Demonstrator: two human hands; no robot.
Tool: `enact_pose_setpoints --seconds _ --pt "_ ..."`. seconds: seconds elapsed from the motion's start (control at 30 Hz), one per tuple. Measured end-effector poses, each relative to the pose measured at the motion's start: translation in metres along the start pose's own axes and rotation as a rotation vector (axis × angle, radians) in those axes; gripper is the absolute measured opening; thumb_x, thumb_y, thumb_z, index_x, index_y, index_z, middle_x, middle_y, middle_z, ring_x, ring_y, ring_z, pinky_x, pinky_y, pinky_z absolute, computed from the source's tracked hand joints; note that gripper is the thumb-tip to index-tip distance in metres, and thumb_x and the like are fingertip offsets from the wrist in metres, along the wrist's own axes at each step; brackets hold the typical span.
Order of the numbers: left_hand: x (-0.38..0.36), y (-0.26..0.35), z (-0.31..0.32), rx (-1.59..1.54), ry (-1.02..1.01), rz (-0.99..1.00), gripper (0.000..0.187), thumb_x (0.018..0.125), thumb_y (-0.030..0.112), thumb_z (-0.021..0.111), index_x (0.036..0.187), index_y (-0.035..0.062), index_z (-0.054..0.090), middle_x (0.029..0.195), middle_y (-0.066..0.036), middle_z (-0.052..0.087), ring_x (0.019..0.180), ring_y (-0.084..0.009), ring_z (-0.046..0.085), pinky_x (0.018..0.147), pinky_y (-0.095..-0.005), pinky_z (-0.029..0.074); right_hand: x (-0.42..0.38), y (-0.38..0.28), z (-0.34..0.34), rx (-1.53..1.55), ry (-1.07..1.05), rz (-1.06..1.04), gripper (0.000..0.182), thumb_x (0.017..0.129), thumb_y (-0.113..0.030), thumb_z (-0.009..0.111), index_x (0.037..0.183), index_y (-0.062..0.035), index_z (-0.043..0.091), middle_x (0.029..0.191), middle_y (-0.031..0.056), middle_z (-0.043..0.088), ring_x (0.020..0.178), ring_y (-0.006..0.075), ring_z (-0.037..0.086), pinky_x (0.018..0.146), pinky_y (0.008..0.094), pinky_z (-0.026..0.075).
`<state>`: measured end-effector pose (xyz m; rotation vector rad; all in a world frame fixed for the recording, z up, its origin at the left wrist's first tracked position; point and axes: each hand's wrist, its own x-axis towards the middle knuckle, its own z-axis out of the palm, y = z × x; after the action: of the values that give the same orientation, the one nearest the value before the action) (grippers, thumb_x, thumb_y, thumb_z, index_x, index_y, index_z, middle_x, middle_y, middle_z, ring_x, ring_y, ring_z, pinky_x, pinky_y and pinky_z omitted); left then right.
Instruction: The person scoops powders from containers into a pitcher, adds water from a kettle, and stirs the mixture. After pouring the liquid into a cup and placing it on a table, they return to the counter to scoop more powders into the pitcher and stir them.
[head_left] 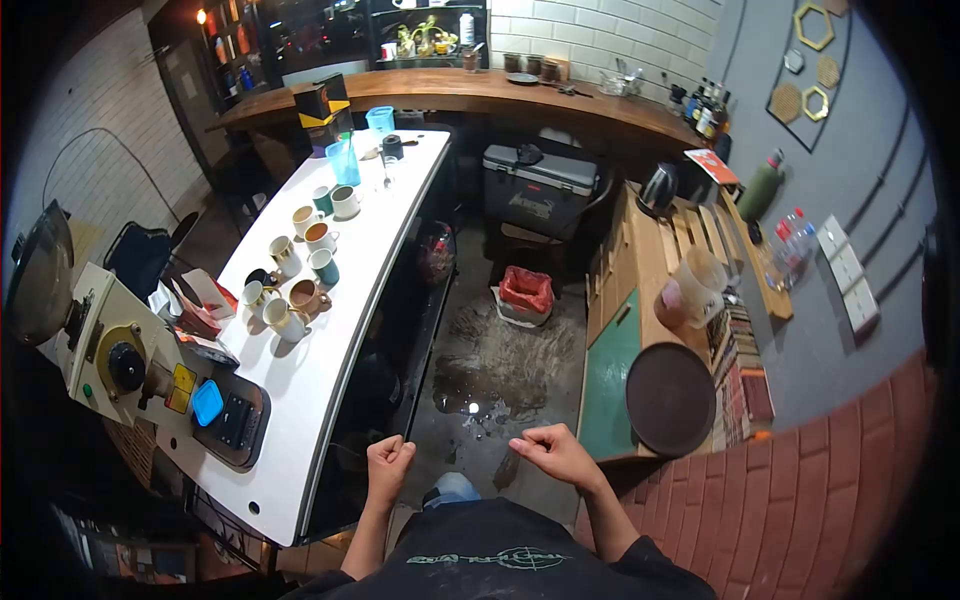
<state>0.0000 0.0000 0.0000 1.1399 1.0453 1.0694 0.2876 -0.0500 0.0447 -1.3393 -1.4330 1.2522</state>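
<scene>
My left hand (391, 470) is closed in a fist in front of my body, just right of the white table's (295, 500) near end. My right hand (556, 454) is also curled into a fist, its thumb pointing toward the left one, with the green cabinet door (615, 385) beyond it. Nothing shows in either hand, and the two are apart from each other, above the floor. Several mugs stand grouped on the white table, among them a cream mug (286, 322) and a teal one (323, 266).
A coffee grinder (125, 360) and a scale with a blue square (235, 425) occupy the table's left end. On the floor ahead sits a red-lined bin (526, 290), before a grey cooler (538, 195). A round dark tray (670, 398) lies on the right-hand cabinet. The floor (480, 400) looks wet.
</scene>
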Motion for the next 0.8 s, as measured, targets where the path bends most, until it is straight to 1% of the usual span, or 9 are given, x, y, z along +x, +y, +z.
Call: enact_pose_setpoints --seconds 0.07,0.1,0.17,0.3,0.33,0.4,0.5,0.7,0.8 --pt "-0.008 0.006 -0.01 0.049 0.063 -0.004 0.046 0.091 0.009 0.062 0.06 0.0126 0.028 0.057 0.008 0.031 0.054 -0.0013 0.028 0.048 -0.0224 0.021 0.01 0.004 0.012 0.035 -0.045 -0.022 0.049 0.095 -0.023 0.063 0.061 -0.0047 0.033 0.056 -0.0057 0.027 0.056 0.0043 0.027 0.048 0.0277 0.024" --pt "0.026 -0.012 0.036 -0.03 0.08 -0.05 0.046 0.091 0.009 0.062 0.06 0.0126 0.028 0.057 0.008 0.031 0.054 -0.0013 0.028 0.048 -0.0224 0.021 0.036 0.006 -0.04 -0.027 -0.073 0.043 0.049 0.095 -0.023 0.063 0.061 -0.0047 0.033 0.056 -0.0057 0.027 0.056 0.0043 0.027 0.048 0.0277 0.024" --pt "0.055 -0.008 0.026 -0.028 0.143 -0.013 0.045 0.092 0.007 0.061 0.06 0.0122 0.029 0.058 0.007 0.031 0.054 -0.0017 0.028 0.049 -0.0225 0.022 0.073 0.01 -0.036 0.047 -0.16 0.084 0.048 0.095 -0.023 0.064 0.06 -0.0035 0.038 0.055 -0.0059 0.028 0.055 0.0042 0.027 0.048 0.0278 0.024" --pt "0.119 -0.003 0.016 0.011 0.173 0.031 0.045 0.094 0.01 0.061 0.061 0.0116 0.03 0.057 0.005 0.033 0.052 -0.0035 0.031 0.049 -0.0231 0.024 0.145 0.013 -0.037 0.036 -0.22 0.014 0.043 0.095 -0.023 0.064 0.063 -0.0026 0.044 0.056 -0.0058 0.032 0.056 0.0038 0.029 0.049 0.0273 0.025" --pt "0.138 0.0 0.013 -0.004 0.159 0.033 0.045 0.095 0.014 0.062 0.061 0.0116 0.032 0.056 0.004 0.034 0.05 -0.0042 0.034 0.047 -0.0228 0.027 0.164 0.009 -0.038 0.047 -0.209 0.022 0.04 0.095 -0.024 0.064 0.066 -0.0024 0.047 0.057 -0.0055 0.034 0.057 0.0036 0.03 0.049 0.0269 0.026" --pt "0.175 0.009 0.011 0.014 0.199 0.013 0.045 0.095 0.015 0.062 0.061 0.0117 0.032 0.056 0.004 0.035 0.049 -0.0045 0.035 0.047 -0.0225 0.028 0.199 0.009 -0.042 0.07 -0.228 0.016 0.034 0.095 -0.025 0.064 0.073 -0.0026 0.051 0.06 -0.0051 0.04 0.058 0.0033 0.034 0.05 0.0257 0.028" --pt "0.237 0.014 0.004 0.039 0.213 0.015 0.045 0.096 0.017 0.062 0.062 0.0121 0.033 0.056 0.003 0.036 0.048 -0.005 0.037 0.046 -0.0217 0.029 0.252 0.005 -0.055 0.062 -0.249 -0.032 0.033 0.095 -0.025 0.064 0.074 -0.0025 0.052 0.061 -0.0053 0.041 0.058 0.0033 0.034 0.051 0.0256 0.029" --pt "0.333 0.023 0.012 0.03 0.149 0.051 0.045 0.096 0.016 0.062 0.062 0.0118 0.032 0.057 0.004 0.036 0.05 -0.0044 0.035 0.047 -0.0219 0.029 0.333 0.012 -0.095 0.118 -0.195 0.01 0.029 0.094 -0.022 0.065 0.076 -0.0027 0.053 0.064 -0.0062 0.044 0.061 0.0023 0.037 0.053 0.0232 0.031" --pt "0.378 0.02 0.021 0.037 0.208 0.028 0.044 0.096 0.016 0.063 0.063 0.0111 0.034 0.058 0.004 0.037 0.051 -0.0042 0.036 0.047 -0.0218 0.029 0.383 0.024 -0.126 0.107 -0.189 0.059 0.026 0.095 -0.02 0.065 0.078 -0.0034 0.054 0.067 -0.0067 0.045 0.063 0.0017 0.037 0.054 0.022 0.031"
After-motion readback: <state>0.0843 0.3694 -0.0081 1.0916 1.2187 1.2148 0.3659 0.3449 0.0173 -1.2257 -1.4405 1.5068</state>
